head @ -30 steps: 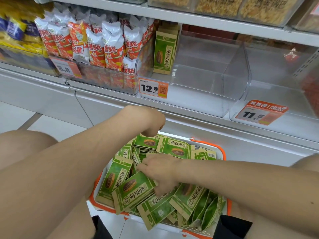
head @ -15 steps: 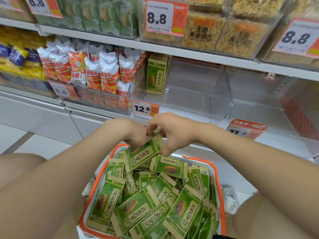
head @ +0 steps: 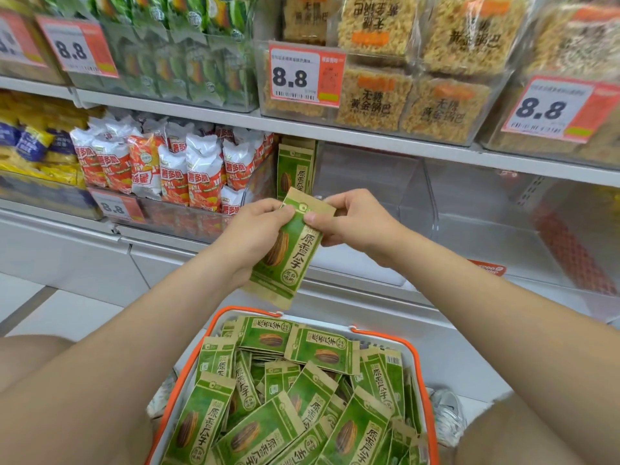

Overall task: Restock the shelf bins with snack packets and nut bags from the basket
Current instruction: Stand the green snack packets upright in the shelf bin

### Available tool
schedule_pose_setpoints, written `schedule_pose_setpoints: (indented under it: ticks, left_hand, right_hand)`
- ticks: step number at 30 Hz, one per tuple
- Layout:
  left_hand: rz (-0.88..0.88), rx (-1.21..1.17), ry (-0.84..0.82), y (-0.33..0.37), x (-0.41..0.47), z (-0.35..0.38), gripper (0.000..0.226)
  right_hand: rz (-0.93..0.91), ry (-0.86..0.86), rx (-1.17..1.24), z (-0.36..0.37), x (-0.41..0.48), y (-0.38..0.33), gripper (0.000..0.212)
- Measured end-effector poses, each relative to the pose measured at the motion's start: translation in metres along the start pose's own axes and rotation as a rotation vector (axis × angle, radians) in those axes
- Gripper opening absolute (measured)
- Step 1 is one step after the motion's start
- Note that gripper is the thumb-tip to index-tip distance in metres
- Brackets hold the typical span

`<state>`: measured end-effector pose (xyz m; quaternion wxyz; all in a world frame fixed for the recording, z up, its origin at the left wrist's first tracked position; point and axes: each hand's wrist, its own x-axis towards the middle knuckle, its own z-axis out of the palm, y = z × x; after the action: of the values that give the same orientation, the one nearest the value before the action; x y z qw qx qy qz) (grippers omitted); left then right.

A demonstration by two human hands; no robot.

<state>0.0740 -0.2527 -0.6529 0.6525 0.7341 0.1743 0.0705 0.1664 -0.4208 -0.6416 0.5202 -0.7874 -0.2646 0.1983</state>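
Toward 1 o'clock the clear bin (head: 385,182) lies open, with reaching room under the upper shelf (head: 335,134). Green bags (head: 297,172) line its left wall at 12, and a clear divider (head: 432,203) bounds it at 2. Red-and-white packets (head: 174,169) block 10 o'clock.

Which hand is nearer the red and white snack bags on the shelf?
Left. The left hand sits just right of the snack bags; right hand lies farther right, past the green packet.

Both hands up: left hand (head: 255,229) & right hand (head: 352,223) pinch green seed packet (head: 288,253) above basket (head: 416,357), clear bin (head: 416,196) behind.
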Motion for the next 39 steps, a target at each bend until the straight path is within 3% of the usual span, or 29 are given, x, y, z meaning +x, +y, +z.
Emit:
schedule_pose_setpoints:
  ticks: [5,9,13,16,19,22,24,28,36,39]
  left_hand:
    - [-0.015,-0.113,0.023,0.003,-0.003,0.008,0.031]
    - [-0.047,-0.214,0.09,0.007,0.0,0.007,0.02]
    - [-0.133,-0.338,0.188,0.008,0.009,0.002,0.024]
    - [-0.12,-0.384,0.217,0.012,0.019,-0.001,0.031]
    - [-0.072,-0.257,0.139,0.017,0.029,-0.007,0.038]
    - [-0.052,0.058,-0.073,0.022,0.027,-0.017,0.033]
    - [-0.048,0.224,-0.19,0.019,0.026,-0.021,0.027]
    - [-0.061,0.282,-0.256,0.012,0.026,-0.019,0.05]
    - [-0.08,0.23,-0.274,0.016,0.028,-0.027,0.048]
    - [-0.061,0.274,-0.233,0.018,0.031,-0.031,0.042]
  right_hand:
    - [-0.055,0.151,-0.063,0.006,0.003,-0.004,0.012]
    - [-0.096,0.163,-0.04,0.011,0.003,-0.01,0.013]
    - [0.089,0.02,0.076,0.011,0.004,-0.013,0.035]
    - [0.118,-0.087,-0.003,0.012,0.008,-0.01,0.032]
    - [0.038,0.091,0.07,0.013,0.023,-0.006,0.022]
    - [-0.012,0.272,0.049,0.009,0.039,0.0,0.018]
    - [0.054,0.253,0.062,0.009,0.045,0.004,0.022]
    - [0.251,0.148,0.103,0.018,0.047,0.01,0.032]
    - [0.33,0.122,0.225,0.015,0.059,0.005,0.023]
    - [0.305,0.207,0.328,0.009,0.07,0.009,0.027]
